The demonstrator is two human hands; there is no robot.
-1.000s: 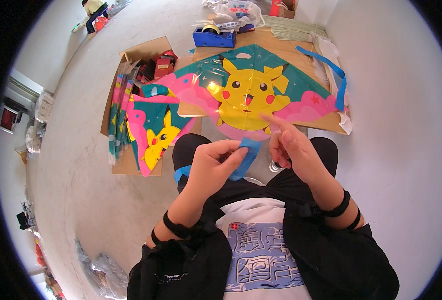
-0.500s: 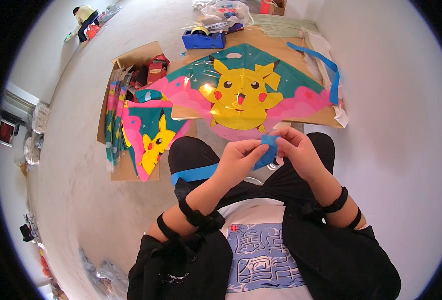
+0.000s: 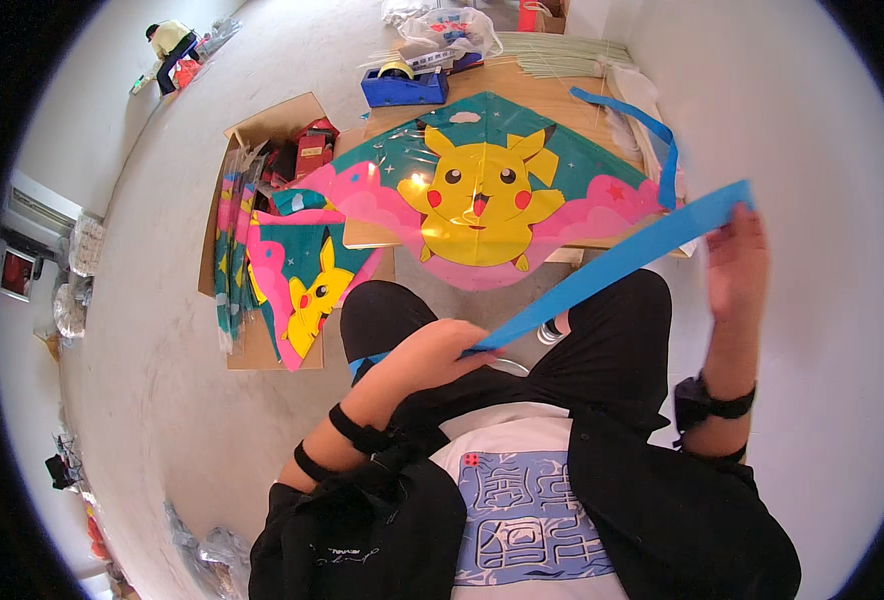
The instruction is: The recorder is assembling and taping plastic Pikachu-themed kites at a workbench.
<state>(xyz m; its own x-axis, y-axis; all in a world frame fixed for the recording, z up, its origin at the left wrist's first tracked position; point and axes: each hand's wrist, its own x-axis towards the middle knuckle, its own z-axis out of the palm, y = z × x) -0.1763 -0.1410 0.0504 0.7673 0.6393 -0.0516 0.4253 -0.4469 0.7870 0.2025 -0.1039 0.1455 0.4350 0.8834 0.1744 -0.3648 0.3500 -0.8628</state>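
A long blue ribbon strip [image 3: 622,256] stretches slantwise between my two hands. My right hand [image 3: 737,262], raised at the right by the wall, pinches its upper end. Above my lap my left hand [image 3: 440,354] is closed round the lower part; more of the ribbon shows over my left thigh. Beyond the ribbon lies a triangular kite [image 3: 480,185] in green and pink with a yellow cartoon creature. It rests on the wooden table, its lower edge hanging over the near side. Neither hand touches the kite.
A blue tape dispenser [image 3: 405,87] stands at the table's far left, with thin sticks [image 3: 572,57] behind. Another blue ribbon [image 3: 652,125] lies at the right edge. A cardboard box [image 3: 280,112] and second kite [image 3: 310,290] are at left. Far off, a person [image 3: 172,45] sits bent over.
My right hand has swung up and right, drawing the blue ribbon out long. My left hand has moved slightly down and left. Before, both hands were close together over the bunched ribbon.
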